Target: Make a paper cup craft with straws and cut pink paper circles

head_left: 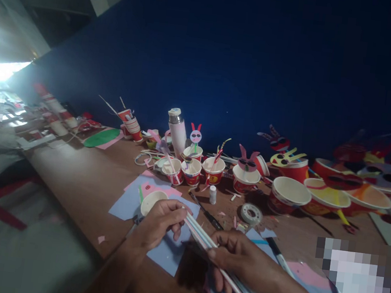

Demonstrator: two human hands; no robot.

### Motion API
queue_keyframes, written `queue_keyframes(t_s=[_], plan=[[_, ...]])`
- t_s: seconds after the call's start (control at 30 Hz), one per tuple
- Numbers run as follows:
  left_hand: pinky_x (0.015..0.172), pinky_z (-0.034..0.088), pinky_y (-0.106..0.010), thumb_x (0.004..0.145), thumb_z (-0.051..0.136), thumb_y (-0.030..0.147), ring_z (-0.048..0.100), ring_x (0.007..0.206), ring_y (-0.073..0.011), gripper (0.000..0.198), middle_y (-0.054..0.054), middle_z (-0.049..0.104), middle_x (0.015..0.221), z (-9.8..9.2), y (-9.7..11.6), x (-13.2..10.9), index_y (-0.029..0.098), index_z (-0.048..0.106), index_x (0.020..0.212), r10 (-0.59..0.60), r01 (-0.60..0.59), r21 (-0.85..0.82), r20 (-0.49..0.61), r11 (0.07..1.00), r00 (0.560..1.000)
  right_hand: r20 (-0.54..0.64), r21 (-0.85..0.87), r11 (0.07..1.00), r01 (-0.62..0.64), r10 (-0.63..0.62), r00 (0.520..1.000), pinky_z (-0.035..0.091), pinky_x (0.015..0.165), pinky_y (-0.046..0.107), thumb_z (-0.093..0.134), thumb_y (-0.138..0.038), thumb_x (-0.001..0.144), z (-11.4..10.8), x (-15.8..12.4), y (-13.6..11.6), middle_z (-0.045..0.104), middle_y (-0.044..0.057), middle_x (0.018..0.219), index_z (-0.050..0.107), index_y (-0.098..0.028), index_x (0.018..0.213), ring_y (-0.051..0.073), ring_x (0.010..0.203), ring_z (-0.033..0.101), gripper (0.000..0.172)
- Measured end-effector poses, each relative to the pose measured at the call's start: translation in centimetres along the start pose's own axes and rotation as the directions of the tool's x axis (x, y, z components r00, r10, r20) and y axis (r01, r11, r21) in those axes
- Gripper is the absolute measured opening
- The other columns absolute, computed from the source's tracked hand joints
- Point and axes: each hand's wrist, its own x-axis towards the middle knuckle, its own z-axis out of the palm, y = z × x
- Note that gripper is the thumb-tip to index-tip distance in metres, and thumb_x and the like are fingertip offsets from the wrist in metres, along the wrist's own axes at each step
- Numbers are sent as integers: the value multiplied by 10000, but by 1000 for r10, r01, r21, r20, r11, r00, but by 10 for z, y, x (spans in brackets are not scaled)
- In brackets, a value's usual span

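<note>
The step in hand appears to be handling the thin sticks (202, 235) above the brown table (66, 183), the left hand (162, 219) pinching their tips, the right hand (239, 256) gripping them farther down; moving on calls for a light, steady hold.

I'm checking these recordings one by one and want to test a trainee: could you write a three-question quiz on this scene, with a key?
1. What are the left hand and the right hand both holding?
2. True or false: in the picture, the green oval lies left of the pale bottle.
3. What colour is the tape roll? A green, B white, C red.

Key: 1. A bundle of thin, pale sticks. 2. True. 3. B.
</note>
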Motion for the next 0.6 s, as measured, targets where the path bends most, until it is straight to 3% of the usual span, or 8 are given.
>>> queue_keyframes(t_s=[0.1,0.2,0.27,0.33,0.37,0.47,0.53,0.6], plan=[[319,348,-144,619,717,302,359,345,-19,237,59,445,468,0,-2,0,102,613,696,-14,4,-144,-68,990,998,1,115,993,31,-31,1000,339,358,160,430,-532,821,-1,2,-1,617,22,510,557,-127,755,73,346,508,430],[318,317,-114,609,732,303,349,364,-4,259,69,448,506,1,-11,-1,118,585,715,-73,24,-322,-142,946,987,-121,133,981,141,-125,985,369,378,182,426,-555,810,-1,10,6,615,43,516,576,-115,720,93,388,532,473],[319,300,-103,616,734,290,345,367,4,260,73,455,529,4,-20,-1,126,568,731,-124,55,-391,-153,919,980,-285,71,975,210,-181,941,398,408,196,535,-481,773,2,14,12,618,22,570,582,-135,846,104,436,545,357],[321,296,-103,637,722,287,346,367,6,250,75,460,540,8,-29,-3,134,551,734,-160,93,-413,-132,906,978,-396,-131,948,291,-319,861,460,539,233,606,-367,743,7,15,16,639,25,730,544,-177,1026,141,608,597,347],[324,301,-106,652,711,295,349,366,4,244,76,459,537,10,-33,-4,137,542,730,-173,113,-410,-115,905,978,-385,-280,905,319,-410,827,471,630,258,608,-327,745,10,13,16,641,36,827,522,-196,1088,164,719,606,378],[350,346,-121,694,675,318,387,382,-11,235,71,461,527,17,-43,-6,142,520,710,-192,157,-367,-61,917,979,-220,-593,728,345,-559,800,435,800,288,572,-245,778,16,7,11,618,50,998,532,-227,1118,196,920,574,343],[350,370,-138,711,653,341,428,401,-34,242,61,470,522,19,-47,-8,146,511,705,-197,180,-323,-22,929,980,-206,-650,680,340,-588,782,436,788,272,539,-229,805,18,3,8,631,43,975,572,-229,1049,182,900,584,245],[339,383,-157,710,646,364,446,402,-55,258,54,476,515,18,-49,-10,150,502,701,-220,222,-273,36,936,975,-227,-634,698,333,-579,783,453,739,253,509,-238,830,18,0,6,648,35,913,573,-219,1011,163,830,605,193]])
